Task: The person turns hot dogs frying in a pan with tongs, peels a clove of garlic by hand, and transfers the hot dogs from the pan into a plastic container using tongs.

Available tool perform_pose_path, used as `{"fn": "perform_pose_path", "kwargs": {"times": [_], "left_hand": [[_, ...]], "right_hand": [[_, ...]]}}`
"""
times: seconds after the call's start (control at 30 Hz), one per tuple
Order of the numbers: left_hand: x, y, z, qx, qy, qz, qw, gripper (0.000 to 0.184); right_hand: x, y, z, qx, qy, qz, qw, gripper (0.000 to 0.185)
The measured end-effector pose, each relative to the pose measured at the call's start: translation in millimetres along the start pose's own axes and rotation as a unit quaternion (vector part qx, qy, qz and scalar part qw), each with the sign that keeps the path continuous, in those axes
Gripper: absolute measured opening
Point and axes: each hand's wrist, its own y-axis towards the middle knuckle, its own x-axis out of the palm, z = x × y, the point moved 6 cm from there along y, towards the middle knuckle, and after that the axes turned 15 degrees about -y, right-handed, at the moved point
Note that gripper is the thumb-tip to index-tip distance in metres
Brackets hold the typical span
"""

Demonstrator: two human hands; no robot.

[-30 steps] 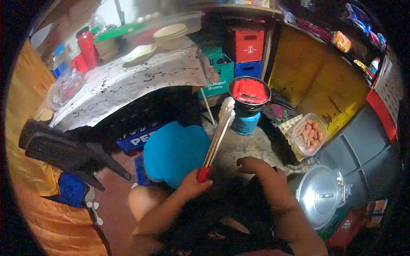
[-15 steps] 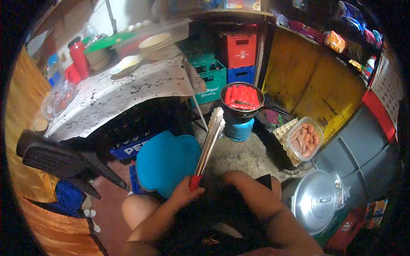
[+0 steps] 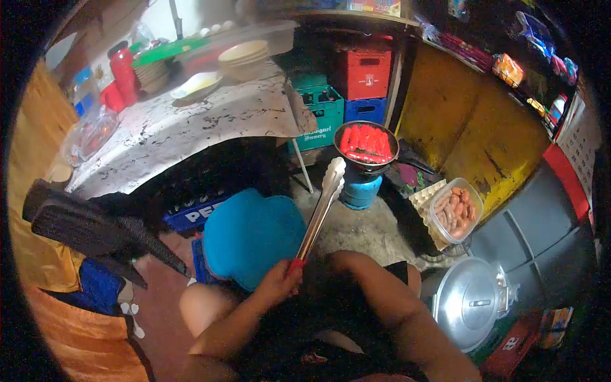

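Observation:
My left hand (image 3: 282, 284) is wrapped round the red handle of metal tongs (image 3: 323, 210), which point up and away from me. The scalloped tips rise toward a frying pan (image 3: 371, 167), apart from it. Several bright red hotdogs (image 3: 365, 142) lie side by side in the pan, on top of a small blue gas burner (image 3: 361, 192). My right hand (image 3: 344, 261) rests near my lap beside the tongs' lower end; its fingers are lost against the dark clothing. A clear plastic tub of sausages (image 3: 456, 213) sits on an egg tray (image 3: 425, 202) to the right of the pan.
A blue stool (image 3: 248, 235) stands close by my left knee. Right of me is a lidded aluminium pot (image 3: 468, 302). Stacked crates (image 3: 365, 76) rise behind the pan, whose dark handle (image 3: 417, 165) points right. A table (image 3: 248, 121) with bowls occupies the left.
The tongs have tilted slightly to the right in my left hand. My view has shifted a little; the pan and the hotdogs stay in place.

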Motion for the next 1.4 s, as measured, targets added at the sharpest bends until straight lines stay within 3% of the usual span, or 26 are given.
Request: {"fn": "perform_pose_path", "kwargs": {"times": [0.17,0.37,0.47,0.57,0.67,0.77,0.87,0.93,1.03,1.13,1.2,1.27,1.4], "left_hand": [[0,-3,0,-0.004,-0.036,-0.008,0.999,0.035],[-4,-2,-10,-0.021,-0.025,-0.004,0.999,0.036],[-4,-1,-13,-0.033,-0.026,0.012,0.999,0.039],[-4,-7,-5,-0.033,-0.005,0.030,0.999,0.042],[-2,-10,2,-0.029,0.012,0.039,0.999,0.042],[0,-9,4,-0.022,0.016,0.040,0.999,0.041],[5,-10,18,-0.028,0.006,0.054,0.998,0.039],[5,-5,20,-0.031,-0.020,0.071,0.997,0.038],[-2,7,43,-0.005,0.100,0.110,0.989,0.034],[-2,30,75,0.081,0.193,0.150,0.966,0.033],[9,55,110,0.178,0.390,0.141,0.893,0.034],[20,82,132,0.205,0.328,0.149,0.910,0.035],[32,162,149,0.169,0.467,0.176,0.850,0.034]], "right_hand": [[-10,-17,-16,-0.024,-0.032,0.042,0.998,0.044],[-16,-34,-26,0.039,-0.081,0.022,0.996,0.047],[15,13,10,-0.095,-0.135,0.169,0.972,0.049],[-3,-13,-13,-0.080,-0.122,0.083,0.986,0.049],[10,14,3,-0.101,-0.049,0.120,0.986,0.047],[22,27,18,-0.008,-0.139,0.058,0.989,0.045],[-6,-14,-18,0.002,-0.164,0.030,0.986,0.042],[-19,-28,-26,0.014,-0.101,0.082,0.991,0.040],[-34,-49,-35,-0.028,0.017,0.158,0.987,0.039],[-40,-50,-37,-0.041,-0.030,0.164,0.985,0.039],[-36,-39,-36,-0.051,-0.097,0.123,0.986,0.040],[-30,-15,-31,-0.084,-0.142,0.066,0.984,0.041],[-45,-6,-22,-0.125,-0.058,0.144,0.980,0.050]]}}
